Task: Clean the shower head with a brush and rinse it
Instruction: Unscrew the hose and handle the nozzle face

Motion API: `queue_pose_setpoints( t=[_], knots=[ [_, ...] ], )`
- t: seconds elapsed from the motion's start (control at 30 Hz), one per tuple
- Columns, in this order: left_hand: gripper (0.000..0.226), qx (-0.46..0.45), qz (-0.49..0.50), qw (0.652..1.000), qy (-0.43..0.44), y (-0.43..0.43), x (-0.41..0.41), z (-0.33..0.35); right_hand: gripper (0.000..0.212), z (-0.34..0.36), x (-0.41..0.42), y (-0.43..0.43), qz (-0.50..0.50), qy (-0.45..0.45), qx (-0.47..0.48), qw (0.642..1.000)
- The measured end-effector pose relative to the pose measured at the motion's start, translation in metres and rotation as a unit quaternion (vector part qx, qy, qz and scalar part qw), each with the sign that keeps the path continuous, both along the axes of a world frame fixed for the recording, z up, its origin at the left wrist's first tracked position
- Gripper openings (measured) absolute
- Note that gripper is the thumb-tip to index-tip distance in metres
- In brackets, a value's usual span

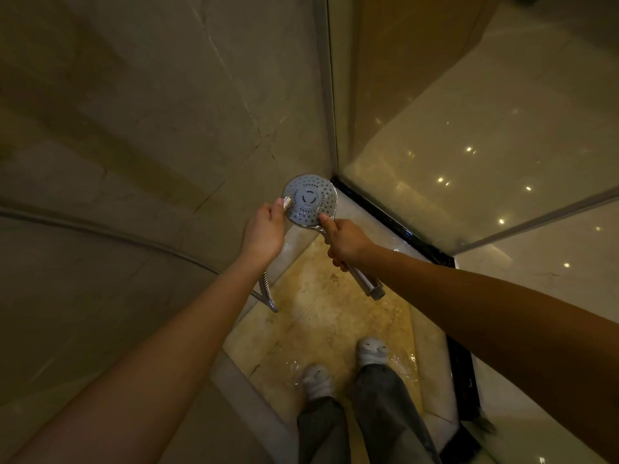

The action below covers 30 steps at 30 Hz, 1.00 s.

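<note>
Fingers (pixel 336 260) of the right hand (pixel 346 242) are wrapped round the chrome handle (pixel 365 280) of the shower head (pixel 310 199), with the thumb (pixel 326 223) laid straight up onto the lower rim of the round face. That face is turned up toward the camera, dotted with nozzle holes, and the marks ringing its centre are too small to read. The left hand (pixel 264 232) has its fingers curled, pinching a small pale piece (pixel 286 201) against the left edge of the face (whether it is a brush head, I cannot tell). Both forearms reach forward and are bare, the right one coming in from the lower right. The shower head is held in the air in the corner where the tiled wall (pixel 134 128) meets the glass panel (pixel 469 128), above the wet floor (pixel 321 316). A metal hose (pixel 268 293) loops below the left wrist. Two pale slippers (pixel 316 380) stand on the floor below.
</note>
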<state>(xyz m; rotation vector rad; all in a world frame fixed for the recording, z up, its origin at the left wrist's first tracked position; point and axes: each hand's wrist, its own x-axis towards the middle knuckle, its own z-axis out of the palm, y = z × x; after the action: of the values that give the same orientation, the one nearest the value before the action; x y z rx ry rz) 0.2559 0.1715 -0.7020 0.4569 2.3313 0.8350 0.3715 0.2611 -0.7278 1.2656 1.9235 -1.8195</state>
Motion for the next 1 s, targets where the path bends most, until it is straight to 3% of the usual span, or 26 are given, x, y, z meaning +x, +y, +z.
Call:
queue_pose_setpoints(
  t=[0.33,0.63,0.83,1.0],
  knots=[
    [0.039,0.000,-0.033,0.999,-0.029,0.002,0.021,-0.008,0.056,0.005,-0.007,0.000,-0.009,-0.016,-0.016,1.000],
    [0.039,0.025,0.036,0.999,-0.025,0.000,0.001,-0.007,0.053,0.006,-0.008,-0.007,-0.001,-0.004,-0.043,0.999],
    [0.032,0.061,0.019,0.992,-0.111,0.003,0.016,-0.005,0.054,0.006,-0.009,-0.007,-0.008,-0.003,-0.043,0.999],
    [0.035,0.053,0.058,0.991,-0.110,-0.003,0.025,-0.010,0.056,0.004,-0.007,0.000,-0.033,-0.003,-0.045,0.998]
  ],
)
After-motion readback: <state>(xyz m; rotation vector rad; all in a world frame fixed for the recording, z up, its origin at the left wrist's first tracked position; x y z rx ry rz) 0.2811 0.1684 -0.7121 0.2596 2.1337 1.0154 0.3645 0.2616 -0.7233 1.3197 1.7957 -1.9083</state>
